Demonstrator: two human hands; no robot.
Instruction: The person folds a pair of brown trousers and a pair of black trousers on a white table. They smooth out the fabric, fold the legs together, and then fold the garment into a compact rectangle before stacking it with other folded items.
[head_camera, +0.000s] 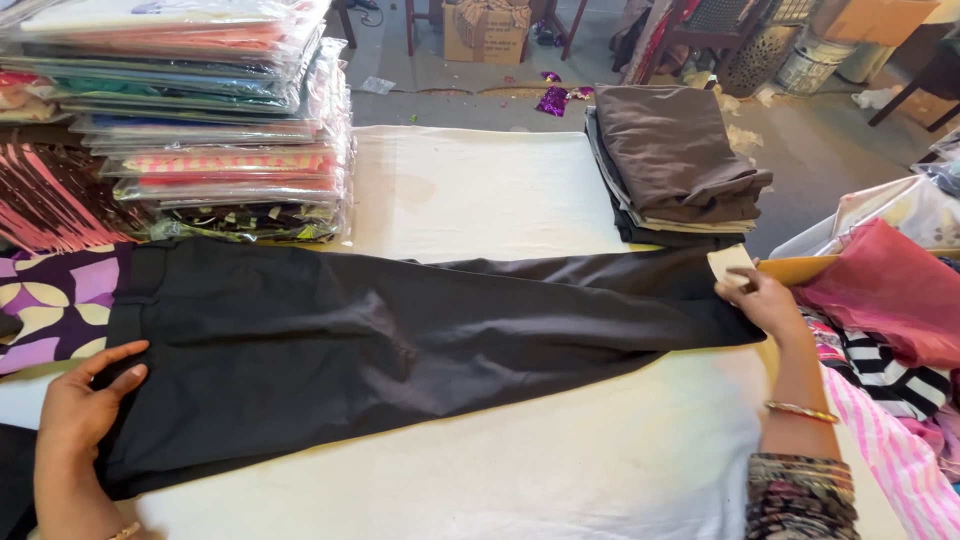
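Observation:
A pair of black trousers (380, 350) lies flat across the white-covered table (480, 190), waist at the left, leg ends at the right. My left hand (85, 405) rests with fingers spread on the waist edge at the lower left. My right hand (762, 298) pinches the leg hem at the right, where a small cream tag (729, 264) sticks up beside the fingers. A gold bangle sits on my right wrist.
A tall stack of garments in clear plastic bags (215, 120) stands at the back left. Folded brown and dark cloths (675, 160) are piled at the back right. Red, striped and pink fabrics (890, 320) lie at the right edge. Purple patterned cloth (55, 305) lies left.

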